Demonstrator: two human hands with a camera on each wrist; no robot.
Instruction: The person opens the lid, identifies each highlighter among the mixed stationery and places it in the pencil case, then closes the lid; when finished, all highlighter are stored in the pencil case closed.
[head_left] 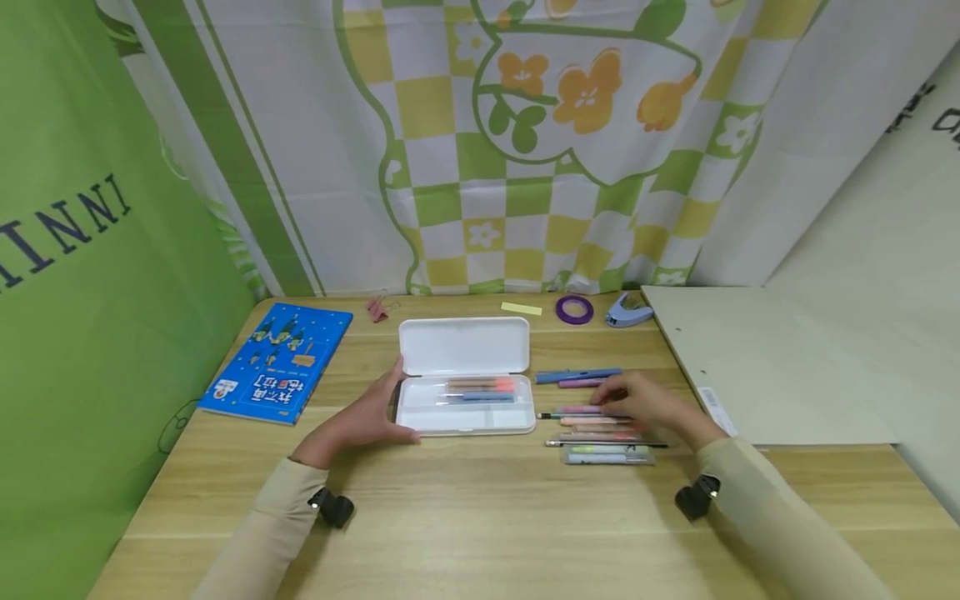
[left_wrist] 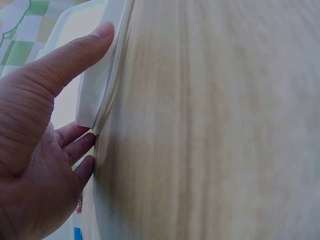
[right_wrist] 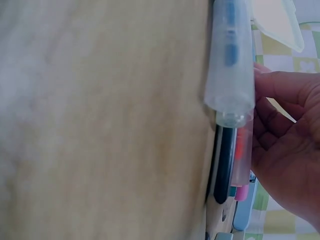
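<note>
An open white pencil case [head_left: 467, 421] lies on the table, lid leaning back, with several pens [head_left: 483, 387] in its upper compartment. My left hand [head_left: 366, 414] holds its left end, thumb along the front edge and fingers at the side; the left wrist view shows this hand [left_wrist: 45, 120] against the case's corner [left_wrist: 92, 102]. To the right, my right hand [head_left: 643, 400] bends over a row of pens and pinches a pink pen [head_left: 576, 409]. In the right wrist view, a clear-barrelled marker [right_wrist: 231, 75] partly hides the fingertips of the right hand [right_wrist: 290, 135].
Pencils and markers [head_left: 607, 455] lie below the right hand, a blue pen [head_left: 577, 376] above it. A blue book [head_left: 277, 362] lies left. Along the back are a pink binder clip [head_left: 377, 310], yellow strip [head_left: 521, 308], purple tape roll [head_left: 574, 310] and stapler [head_left: 628, 313]. A white board [head_left: 765, 367] lies right.
</note>
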